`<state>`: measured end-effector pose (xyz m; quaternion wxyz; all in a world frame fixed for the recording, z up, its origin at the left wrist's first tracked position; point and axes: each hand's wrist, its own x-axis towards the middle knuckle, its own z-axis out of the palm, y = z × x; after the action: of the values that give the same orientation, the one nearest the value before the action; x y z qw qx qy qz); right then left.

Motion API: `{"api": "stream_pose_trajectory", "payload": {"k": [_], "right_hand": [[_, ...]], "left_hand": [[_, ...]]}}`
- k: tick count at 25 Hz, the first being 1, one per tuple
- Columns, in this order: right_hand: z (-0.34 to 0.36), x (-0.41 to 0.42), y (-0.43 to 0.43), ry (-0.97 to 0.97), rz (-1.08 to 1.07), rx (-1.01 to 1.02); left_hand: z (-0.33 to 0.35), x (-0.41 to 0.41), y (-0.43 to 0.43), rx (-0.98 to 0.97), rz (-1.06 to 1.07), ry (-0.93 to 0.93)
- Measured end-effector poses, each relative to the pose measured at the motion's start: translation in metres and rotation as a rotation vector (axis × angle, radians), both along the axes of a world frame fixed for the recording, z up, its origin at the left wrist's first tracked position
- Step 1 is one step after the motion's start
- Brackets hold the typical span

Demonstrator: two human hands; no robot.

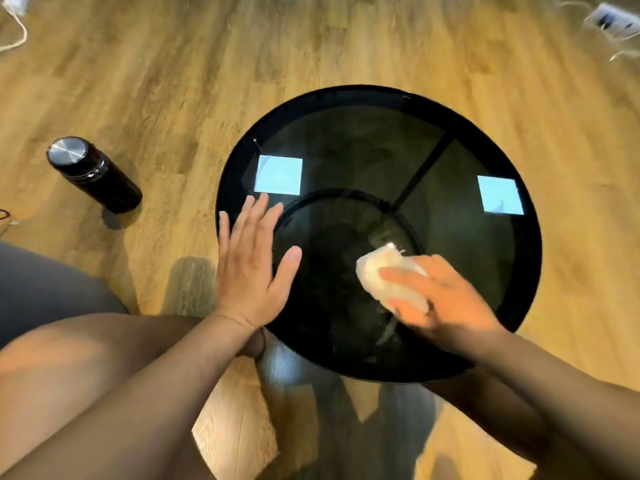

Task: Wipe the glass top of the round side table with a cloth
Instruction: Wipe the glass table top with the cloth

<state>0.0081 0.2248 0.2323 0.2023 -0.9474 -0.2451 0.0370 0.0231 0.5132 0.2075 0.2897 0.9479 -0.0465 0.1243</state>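
**Cloth at work on the near half of the glass**

The round side table [346,91] stands on a wooden floor [207,64] with open boards on its left, far and right sides. A dark bottle [93,174] stands well off to the left. The left hand [251,268] lies flat, fingers straight and spread, at the glass's left edge. The right hand [446,299] grips the cloth [375,268] between thumb and fingers on the near middle of the glass. The bunched cloth's longer side runs roughly far to near. Motion blurs that hand, which hides the cloth's right part. The table's near rim is lost in shadow, and a power strip [609,19] at far right is smeared.
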Motion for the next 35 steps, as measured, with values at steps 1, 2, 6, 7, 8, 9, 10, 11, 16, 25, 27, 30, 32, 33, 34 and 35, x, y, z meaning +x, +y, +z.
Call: {"api": "stream_pose_trajectory", "payload": {"k": [1, 2, 6, 7, 8, 9, 10, 11, 16, 25, 27, 30, 32, 33, 34, 35], "right_hand": [[0.004, 0.019, -0.035, -0.045, -0.177, -0.065], [0.008, 0.042, -0.070, -0.097, -0.355, -0.118], [0.010, 0.121, -0.088, -0.069, -0.859, -0.082], [0.008, 0.134, -0.062, -0.077, -0.870, -0.049], [0.006, 0.140, -0.026, -0.104, -0.848, -0.044], [0.001, 0.139, 0.011, -0.136, -0.791, -0.069], [-0.005, 0.131, 0.051, -0.159, -0.701, -0.070], [-0.007, 0.116, 0.094, -0.128, -0.600, -0.013], [0.000, 0.051, 0.199, 0.109, -0.004, 0.136], [0.008, 0.111, -0.121, -0.012, -0.823, -0.153], [0.005, 0.091, -0.066, -0.039, -0.891, -0.125], [-0.001, 0.040, 0.064, -0.098, -0.703, 0.005], [0.000, -0.012, 0.142, -0.003, -0.482, 0.083], [0.003, -0.033, 0.165, 0.067, -0.355, 0.113], [0.005, -0.044, 0.169, 0.095, -0.252, 0.117], [0.005, -0.045, 0.154, 0.036, -0.174, 0.085]], "left_hand": [[0.000, 0.002, 0.001, 0.027, 0.008, 0.015], [-0.001, 0.004, 0.001, 0.029, 0.028, 0.028], [-0.002, 0.005, 0.002, 0.010, 0.055, 0.056], [-0.002, 0.006, 0.001, -0.007, 0.057, 0.061], [-0.002, 0.007, 0.001, -0.027, 0.066, 0.063], [-0.002, 0.007, 0.001, -0.049, 0.075, 0.065], [-0.002, 0.007, 0.000, -0.072, 0.082, 0.062], [-0.001, 0.006, 0.000, -0.098, 0.086, 0.049], [-0.006, 0.002, 0.003, -0.286, 0.195, 0.025], [-0.004, 0.004, 0.003, -0.089, 0.183, 0.104], [-0.003, 0.004, 0.003, -0.084, 0.182, 0.106], [-0.002, 0.006, 0.001, -0.050, 0.199, 0.094], [-0.001, 0.004, 0.000, -0.078, 0.194, 0.086], [-0.002, 0.002, 0.001, -0.109, 0.187, 0.080], [-0.002, 0.000, 0.002, -0.126, 0.178, 0.076], [-0.004, -0.001, 0.002, -0.117, 0.176, 0.076]]}}
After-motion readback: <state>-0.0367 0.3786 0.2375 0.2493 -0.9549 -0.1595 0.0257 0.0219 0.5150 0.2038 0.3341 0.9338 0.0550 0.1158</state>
